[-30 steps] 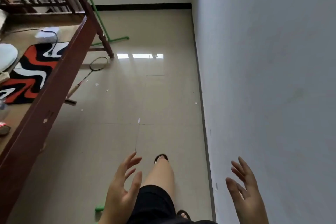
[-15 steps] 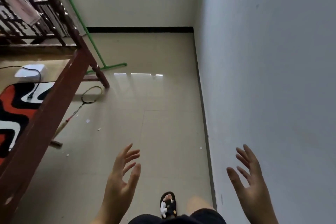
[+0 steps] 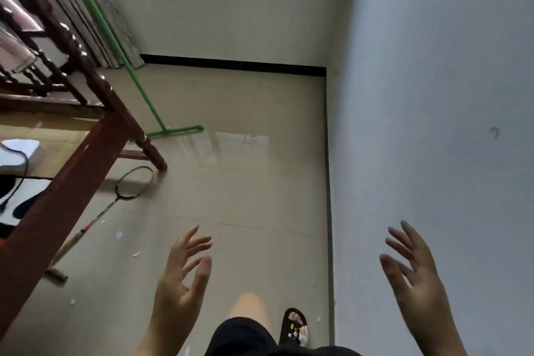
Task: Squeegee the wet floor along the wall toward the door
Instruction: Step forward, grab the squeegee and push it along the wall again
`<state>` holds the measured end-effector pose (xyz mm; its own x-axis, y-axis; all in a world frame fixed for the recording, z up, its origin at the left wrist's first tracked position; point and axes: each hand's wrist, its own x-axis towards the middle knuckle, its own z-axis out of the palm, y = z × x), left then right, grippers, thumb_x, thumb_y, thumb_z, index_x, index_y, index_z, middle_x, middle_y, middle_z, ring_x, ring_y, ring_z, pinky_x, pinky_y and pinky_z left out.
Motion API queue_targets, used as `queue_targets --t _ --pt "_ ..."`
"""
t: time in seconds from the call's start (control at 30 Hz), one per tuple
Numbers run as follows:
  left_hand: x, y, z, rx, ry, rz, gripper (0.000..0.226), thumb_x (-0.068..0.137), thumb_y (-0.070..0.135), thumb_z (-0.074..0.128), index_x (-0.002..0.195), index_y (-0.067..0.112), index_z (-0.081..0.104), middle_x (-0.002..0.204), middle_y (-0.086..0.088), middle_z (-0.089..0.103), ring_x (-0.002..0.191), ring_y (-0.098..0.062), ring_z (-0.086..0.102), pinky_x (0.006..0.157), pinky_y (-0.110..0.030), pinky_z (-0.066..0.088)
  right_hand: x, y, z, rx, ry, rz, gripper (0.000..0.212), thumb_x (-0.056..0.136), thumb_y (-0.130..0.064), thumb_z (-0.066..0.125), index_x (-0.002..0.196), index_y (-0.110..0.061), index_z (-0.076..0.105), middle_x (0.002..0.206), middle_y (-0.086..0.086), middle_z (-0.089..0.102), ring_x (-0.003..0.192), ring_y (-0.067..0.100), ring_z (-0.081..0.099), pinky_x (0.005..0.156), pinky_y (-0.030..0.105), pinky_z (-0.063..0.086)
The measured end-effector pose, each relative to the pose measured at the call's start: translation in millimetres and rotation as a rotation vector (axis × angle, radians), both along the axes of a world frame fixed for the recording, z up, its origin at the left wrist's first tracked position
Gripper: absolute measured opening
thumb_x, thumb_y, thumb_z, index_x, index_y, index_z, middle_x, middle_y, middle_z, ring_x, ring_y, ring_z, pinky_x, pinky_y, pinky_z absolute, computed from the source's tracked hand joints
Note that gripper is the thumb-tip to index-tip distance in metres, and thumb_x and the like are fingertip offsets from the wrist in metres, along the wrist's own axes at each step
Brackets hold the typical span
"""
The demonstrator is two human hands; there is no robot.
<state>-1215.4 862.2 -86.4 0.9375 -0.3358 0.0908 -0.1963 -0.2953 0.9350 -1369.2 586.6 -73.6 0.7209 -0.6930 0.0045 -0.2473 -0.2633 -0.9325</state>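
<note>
Squeegee [image 3: 135,78] work is not yet in hand: nothing is gripped by either hand. The left hand [image 3: 182,277] is raised with its fingers [image 3: 196,243] spread and slightly curled, palm turned inward, and nothing is pinched. The right hand [image 3: 416,277] is held up the same way, fingers fanned, close beside the wall [image 3: 433,95] though contact cannot be told. Both are judged to be carried forward and ready so that the pole can be taken as soon as it is reached.

Below the hands a bare knee and a sandal [image 3: 294,326] are seen, the foot set just beside the skirting, which suggests that the wall is being followed. The floor [image 3: 245,196] ahead is glossy, and a bright reflection lies on it near the squeegee's head.

Well ahead, the squeegee is propped: its green pole is leaned up toward the curtain [image 3: 109,14] in the far corner, and its blade is rested on the floor just beyond the bed leg [image 3: 150,150]. It is probably parked there to be kept out of the walking lane. A racket [image 3: 121,191] is left lying on the floor beside the bed frame [image 3: 57,196], and small scraps are scattered near it; these may need to be cleared before the blade is drawn along. No door is in view.
</note>
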Motion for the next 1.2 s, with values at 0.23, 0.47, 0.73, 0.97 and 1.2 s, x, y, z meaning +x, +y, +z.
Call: queue_targets --t 0.23,0.47,0.73,0.97,1.2 --pt "129 -58 -10 -0.013 0.044 0.086 0.041 0.070 0.049 0.051 0.108 0.060 0.046 0.108 0.015 0.063 0.095 -0.006 0.065 0.078 -0.010 0.050 158 -79 -11 0.028 0.074 0.147 0.050 0.072 -0.058 0.053 0.119 -0.052 0.036 0.122 -0.019 0.054 0.107 -0.015 0.050 0.081 0.017 0.041" --pt "324 -99 -3 -0.048 0.019 0.172 0.041 0.069 0.049 0.053 0.110 0.053 0.049 0.108 0.007 0.064 0.093 -0.012 0.066 0.079 -0.015 0.051 352 -140 -11 -0.002 0.017 0.187 0.045 0.080 -0.042 0.057 0.118 -0.055 0.036 0.108 -0.045 0.053 0.106 -0.014 0.051 0.081 0.017 0.041" --pt "482 -153 6 -0.057 0.026 0.203 0.039 0.070 0.045 0.055 0.109 0.048 0.053 0.106 0.004 0.065 0.091 -0.013 0.066 0.080 -0.017 0.052 525 -191 -7 0.010 -0.026 0.210 0.046 0.072 -0.052 0.054 0.114 -0.060 0.037 0.108 -0.042 0.055 0.103 -0.017 0.052 0.080 0.018 0.042" --pt "595 -212 -18 -0.072 0.076 0.393 0.036 0.067 0.048 0.054 0.102 0.055 0.053 0.100 0.010 0.067 0.089 -0.010 0.067 0.076 -0.011 0.050 683 -245 -39 0.038 0.016 0.364 0.049 0.070 -0.034 0.056 0.105 -0.066 0.046 0.112 -0.013 0.066 0.099 -0.006 0.059 0.077 0.004 0.045" --pt "728 -282 -12 -0.146 0.065 0.586 0.038 0.068 0.046 0.054 0.106 0.050 0.053 0.103 0.007 0.067 0.091 -0.010 0.067 0.081 -0.012 0.049 885 -323 -12 -0.025 -0.017 0.624 0.052 0.071 -0.028 0.055 0.110 -0.061 0.047 0.118 -0.026 0.057 0.101 -0.004 0.060 0.080 0.007 0.047"
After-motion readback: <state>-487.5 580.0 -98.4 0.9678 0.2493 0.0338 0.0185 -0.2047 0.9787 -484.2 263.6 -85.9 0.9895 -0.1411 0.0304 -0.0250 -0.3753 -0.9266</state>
